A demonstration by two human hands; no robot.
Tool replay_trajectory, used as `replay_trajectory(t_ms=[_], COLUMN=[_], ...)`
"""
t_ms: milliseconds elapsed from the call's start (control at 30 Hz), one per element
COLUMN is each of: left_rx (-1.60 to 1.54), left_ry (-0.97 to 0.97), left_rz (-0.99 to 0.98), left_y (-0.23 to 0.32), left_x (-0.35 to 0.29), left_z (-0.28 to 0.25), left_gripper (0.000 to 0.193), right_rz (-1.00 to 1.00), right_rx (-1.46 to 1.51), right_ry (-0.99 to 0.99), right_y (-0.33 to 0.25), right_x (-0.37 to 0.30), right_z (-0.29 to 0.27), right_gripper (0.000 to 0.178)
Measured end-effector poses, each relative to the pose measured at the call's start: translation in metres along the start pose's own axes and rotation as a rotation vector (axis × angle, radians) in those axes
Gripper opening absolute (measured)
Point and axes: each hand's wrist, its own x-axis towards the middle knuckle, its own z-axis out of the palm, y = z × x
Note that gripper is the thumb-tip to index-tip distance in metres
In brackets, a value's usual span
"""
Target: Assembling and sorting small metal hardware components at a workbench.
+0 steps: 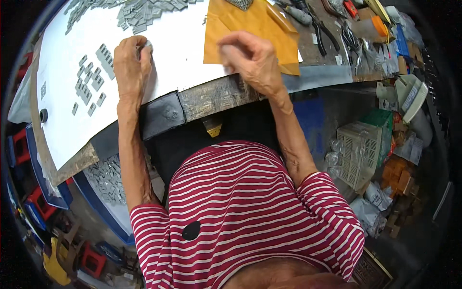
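My left hand [131, 65] rests over the white sheet [175, 55] with its fingers curled in. A bit of grey shows at its thumb, but the fingers hide what it is. Beside that hand lie small flat grey pieces [83, 91] with slots, some lined up in short rows. A large heap of similar pieces [139, 13] covers the sheet's far side. My right hand [252, 60] is bent above the near left part of an orange-brown paper sheet [250, 29]. Motion smears its fingertips, and nothing can be made out in them.
Black-handled pliers [325, 38] and other tools lie at the far right of the bench. A small black ring [44, 115] sits near the left edge. Under the bench at left stands a blue tray [98, 192] of grey pieces. Boxes and bags crowd the right side.
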Motion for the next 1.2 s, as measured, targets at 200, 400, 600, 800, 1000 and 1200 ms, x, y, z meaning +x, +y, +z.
replay_trajectory(t_ms=[200, 400, 600, 800, 1000, 1200], left_rx=[-0.075, -0.200, -0.366, -0.401, -0.408, -0.392], left_ry=[0.009, -0.050, -0.063, -0.045, -0.097, -0.105], left_rz=[-0.001, 0.007, -0.025, -0.040, -0.067, -0.027], left_y=[0.011, 0.027, 0.049, 0.050, 0.055, 0.056], left_x=[0.001, -0.005, -0.014, -0.020, -0.020, -0.020], left_z=[-0.001, 0.000, 0.009, 0.014, 0.012, 0.010], left_gripper=[0.015, 0.016, 0.017, 0.017, 0.015, 0.015], right_rz=[-0.110, -0.084, -0.179, -0.278, -0.328, -0.351], right_rx=[-0.425, -0.668, -0.793, -0.927, -1.039, -1.035], right_ry=[0.301, 0.224, 0.108, 0.033, -0.025, -0.013], right_y=[0.006, 0.013, 0.018, 0.024, 0.023, 0.023], right_x=[-0.017, -0.027, -0.029, -0.028, -0.027, -0.026], right_z=[-0.048, -0.073, -0.078, -0.078, -0.078, -0.076], right_gripper=[0.011, 0.011, 0.008, 0.008, 0.010, 0.009])
